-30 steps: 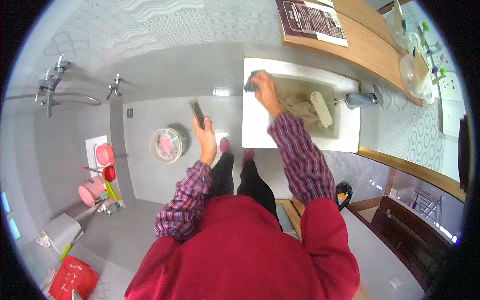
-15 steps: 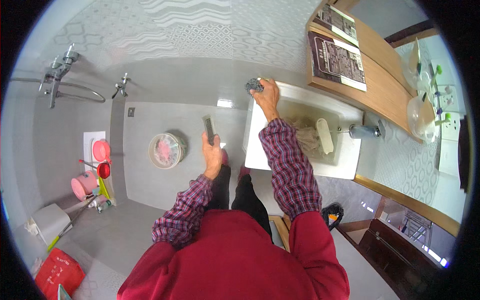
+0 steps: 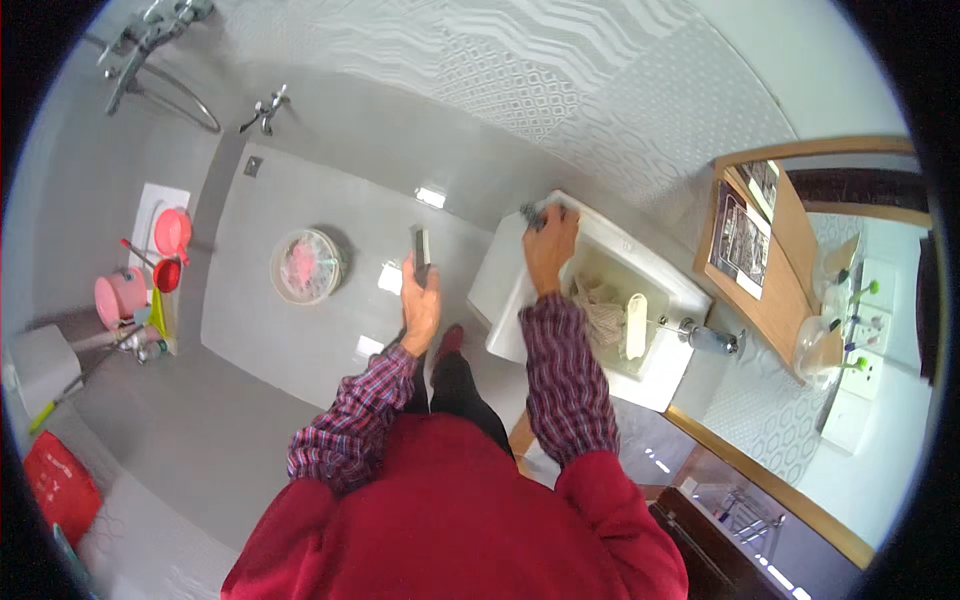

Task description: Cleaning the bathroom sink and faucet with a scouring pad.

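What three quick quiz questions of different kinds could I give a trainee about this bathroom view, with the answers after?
1. True or false: the right hand is down on the corner of the white washbasin.
2. What does the left hand hold?
A. a pink bucket
B. a slim dark flat object
C. a toothbrush
3. Fill in: the round clear container with pink contents sits on the grey ____.

Key:
1. True; it rests at the far rim corner, over something small and dark.
2. B; the slim dark object sticks up from the fist, away from the basin.
3. Floor.
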Tool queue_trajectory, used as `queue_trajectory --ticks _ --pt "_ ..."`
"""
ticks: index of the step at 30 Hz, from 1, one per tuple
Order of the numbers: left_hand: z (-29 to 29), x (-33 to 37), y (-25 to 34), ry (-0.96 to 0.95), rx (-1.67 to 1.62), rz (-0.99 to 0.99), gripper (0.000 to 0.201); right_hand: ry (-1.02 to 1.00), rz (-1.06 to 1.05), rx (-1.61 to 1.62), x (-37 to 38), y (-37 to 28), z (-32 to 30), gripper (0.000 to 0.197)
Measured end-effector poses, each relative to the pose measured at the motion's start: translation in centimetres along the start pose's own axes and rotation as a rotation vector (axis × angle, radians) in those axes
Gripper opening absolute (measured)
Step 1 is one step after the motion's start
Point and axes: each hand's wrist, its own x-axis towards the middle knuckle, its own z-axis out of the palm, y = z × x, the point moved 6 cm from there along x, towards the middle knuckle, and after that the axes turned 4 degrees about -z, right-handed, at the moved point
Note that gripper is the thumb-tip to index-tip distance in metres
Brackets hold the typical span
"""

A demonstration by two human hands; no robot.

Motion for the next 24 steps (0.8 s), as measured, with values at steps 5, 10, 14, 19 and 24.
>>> queue_trajectory --ticks 5,10,14,19,24 --pt "0.8 0.0 -0.8 -0.074 -0.267 -0.136 0.031 -0.223 -0.04 0.167 -12.2 -4.3 -3.3 0.033" --pt "1.5 0.3 0.6 -0.145 -0.354 -0.09 0.028 -0.03 -0.066 0.05 -3.0 -0.7 -0.9 0.033" --pt "1.7 0.0 2.3 -0.178 -0.386 -0.068 0.024 -0.029 0.012 0.008 1.4 1.4 -0.5 0.031" --pt "-0.4 1.0 0.1 -0.098 -0.407 -0.08 0.022 -0.21 0.008 0.072 -10.3 -3.3 -2.5 0.026" --pt "-1.2 1.3 -0.7 -0.042 -0.259 -0.135 0.023 -0.255 -0.015 -0.062 -8.3 -2.8 -1.8 0.03"
